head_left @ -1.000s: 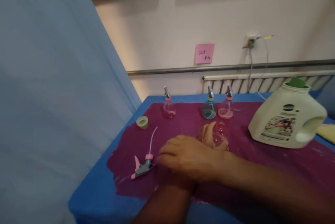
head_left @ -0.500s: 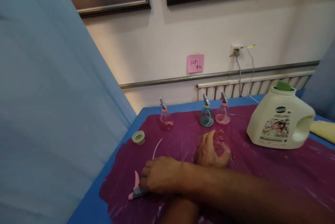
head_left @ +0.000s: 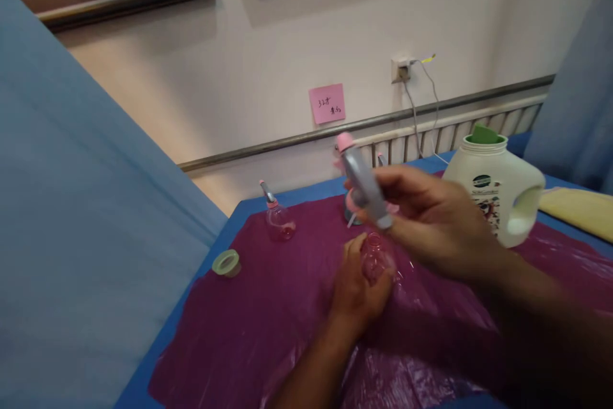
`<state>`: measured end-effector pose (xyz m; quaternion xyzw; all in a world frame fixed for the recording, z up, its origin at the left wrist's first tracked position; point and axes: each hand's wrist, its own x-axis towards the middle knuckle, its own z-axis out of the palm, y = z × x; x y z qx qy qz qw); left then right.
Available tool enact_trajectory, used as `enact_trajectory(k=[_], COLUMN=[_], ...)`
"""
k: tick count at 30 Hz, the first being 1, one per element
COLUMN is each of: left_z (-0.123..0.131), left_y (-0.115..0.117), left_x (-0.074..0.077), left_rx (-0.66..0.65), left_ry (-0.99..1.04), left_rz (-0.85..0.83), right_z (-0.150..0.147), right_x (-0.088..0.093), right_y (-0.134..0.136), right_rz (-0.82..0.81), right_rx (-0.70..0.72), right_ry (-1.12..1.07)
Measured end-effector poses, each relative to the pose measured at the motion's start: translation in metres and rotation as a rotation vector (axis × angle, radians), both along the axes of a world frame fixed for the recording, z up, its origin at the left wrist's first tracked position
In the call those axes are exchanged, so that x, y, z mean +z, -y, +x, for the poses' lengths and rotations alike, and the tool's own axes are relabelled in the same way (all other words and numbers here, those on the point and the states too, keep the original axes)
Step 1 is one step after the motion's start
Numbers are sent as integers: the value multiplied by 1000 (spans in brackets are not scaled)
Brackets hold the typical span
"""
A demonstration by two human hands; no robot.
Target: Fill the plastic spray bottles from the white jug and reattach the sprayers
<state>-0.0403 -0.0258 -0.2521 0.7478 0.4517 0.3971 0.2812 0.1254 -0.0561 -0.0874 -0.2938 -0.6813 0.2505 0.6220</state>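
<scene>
My right hand (head_left: 421, 211) grips a grey and pink spray head (head_left: 364, 182) between thumb and fingers, in the air above an uncapped clear pink bottle (head_left: 377, 260). The spray head is slightly blurred, and part of its thin tube shows below. My left hand (head_left: 357, 284) curls around the bottle, which stands upright on the purple plastic sheet (head_left: 268, 307). To the left is a pink spray bottle (head_left: 280, 221) with its head on. Behind the raised spray head, a teal spray bottle (head_left: 352, 214) is mostly hidden.
A large cream jug (head_left: 507, 189) with green in its open neck stands at right, beside a yellow cloth (head_left: 579, 208). A pale green cap (head_left: 227, 263) lies at left. Blue curtains (head_left: 86, 205) hang at both sides. A pink note (head_left: 327, 103) is on the wall.
My right hand has picked the spray head up from the sheet at left and brought it up and right, above the bottle. My left hand keeps hold of the bottle. The view has shifted.
</scene>
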Motion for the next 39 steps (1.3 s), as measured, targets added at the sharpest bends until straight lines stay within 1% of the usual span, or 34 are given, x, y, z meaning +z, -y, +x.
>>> enact_trajectory(k=[2,4,7,10,13,16,19,22,24,28,33,36,39], left_z=[-2,-2,-2,-1,0,1,1,1,2,4,5,3,3], left_y=[2,4,5,5,5,4,3,3,4,6,5,4,5], left_x=[2,4,8,11,14,15,13,12,12,17,17,14,14], left_rx=[2,6,-13,-29,-23,-9,-13,19,39,43,10,2,13], left_ry=[21,32,55,78,85,71,44,10,-12,-16,11,13,-1], left_rz=[8,-5,-49,-88,-117,-137,-135,-97,-86,-94,-76,-71,-66], right_z=[19,30,37,41,39,32,25,25,29,35,36,37,38], right_x=[6,11,13,9,-4,-24,-46,-64,-73,-88,-108,-115,-118], right_y=[1,0,-5,-11,-23,-40,-59,-68,-67,-56,-47,-46,-45], right_rz=[-60,-87,-143,-204,-236,-295,-415,-484,-484,-486,-516,-496,-455], right_rx=[-28,-34,-7,88,199,292,398,444,449,406,406,389,361], right_ry=[-141,-211,-190,-109,16,109,78,3,-35,-90,-124,-102,-55])
